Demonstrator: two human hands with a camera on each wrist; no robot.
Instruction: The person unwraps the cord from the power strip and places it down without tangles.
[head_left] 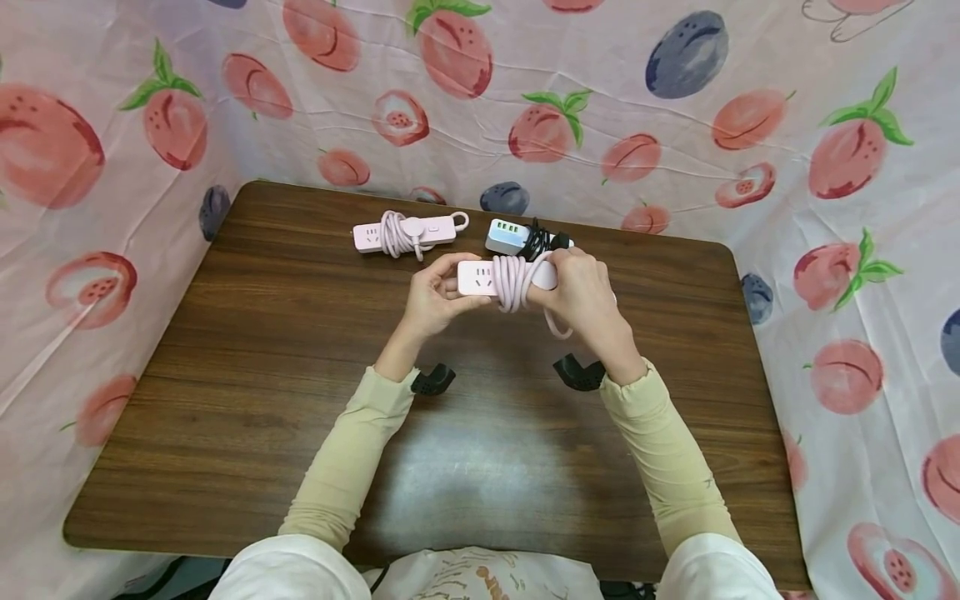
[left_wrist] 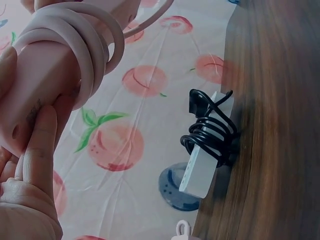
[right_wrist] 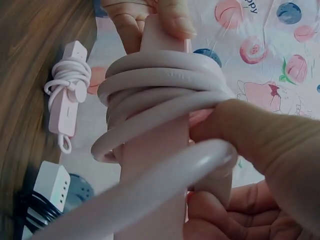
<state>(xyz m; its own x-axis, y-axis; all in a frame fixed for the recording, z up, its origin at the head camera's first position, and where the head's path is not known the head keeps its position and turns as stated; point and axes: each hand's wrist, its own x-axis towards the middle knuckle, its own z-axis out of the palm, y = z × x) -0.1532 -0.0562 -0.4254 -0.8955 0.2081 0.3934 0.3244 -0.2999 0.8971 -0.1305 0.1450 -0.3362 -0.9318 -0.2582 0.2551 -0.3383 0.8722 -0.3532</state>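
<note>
A pink power strip [head_left: 476,278] is held up over the table with its pale pink cord [head_left: 511,283] wound several times round the middle. My left hand [head_left: 432,297] grips the socket end between thumb and fingers. At the other end my right hand [head_left: 587,293] holds the strip and wound cord, partly covering the plug. The right wrist view shows the right thumb against the coils [right_wrist: 165,75], while a loose length of cord [right_wrist: 200,162] loops across in front. Part of the strip's far end is hidden by the right hand.
Near the back edge of the brown table [head_left: 300,358] lies a second pink power strip [head_left: 438,229] wrapped in its cord. To its right is a white and blue charging strip [head_left: 507,237] with a black cord [head_left: 536,242]. Fruit-printed cloth [head_left: 465,133] hangs behind the table.
</note>
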